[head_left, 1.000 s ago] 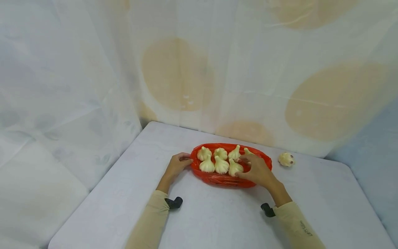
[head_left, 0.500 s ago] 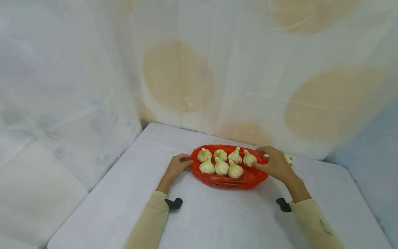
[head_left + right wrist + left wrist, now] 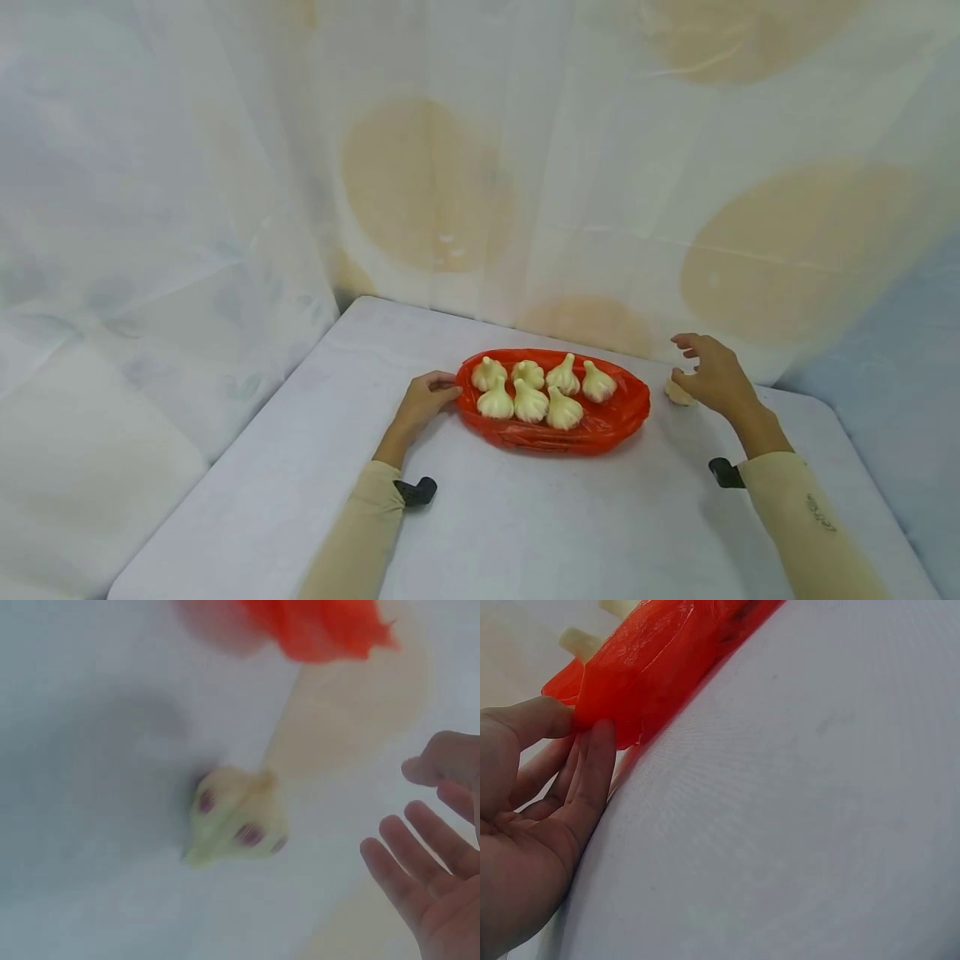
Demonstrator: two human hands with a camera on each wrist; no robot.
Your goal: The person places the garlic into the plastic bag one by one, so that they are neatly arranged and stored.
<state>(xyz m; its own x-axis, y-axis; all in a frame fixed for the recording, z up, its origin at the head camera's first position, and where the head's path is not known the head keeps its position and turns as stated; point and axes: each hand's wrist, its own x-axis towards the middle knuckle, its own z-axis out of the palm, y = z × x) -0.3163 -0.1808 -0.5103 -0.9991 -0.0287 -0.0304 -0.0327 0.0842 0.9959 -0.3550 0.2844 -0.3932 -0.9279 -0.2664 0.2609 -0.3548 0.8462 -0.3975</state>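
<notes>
A red plastic bag [image 3: 626,421], opened into a long oval, bears several pale garlic bulbs [image 3: 531,403] in two rows. At the bag's left end, my left hand [image 3: 423,404] pinches its edge; the left wrist view shows the thumb [image 3: 544,720] and fingertips meeting at the red plastic [image 3: 656,671]. To the right of the bag, my right hand [image 3: 716,379] is held above the table with thumb and fingers apart, holding nothing. Close by it lies a loose garlic bulb [image 3: 677,393], partly covered by the hand in the head view. Purple spots mark this bulb [image 3: 240,817] in the right wrist view.
The table [image 3: 525,525] has a white cover and rounded corners. Behind it hangs a pale curtain [image 3: 585,208] with tan round patches, and a whitish sheet [image 3: 150,250] stands along the left side.
The right hand has moved rightward, from a garlic bulb in the bag to beside the loose one. That bagged bulb now sits at the upper row's right end. The left hand stays at the bag.
</notes>
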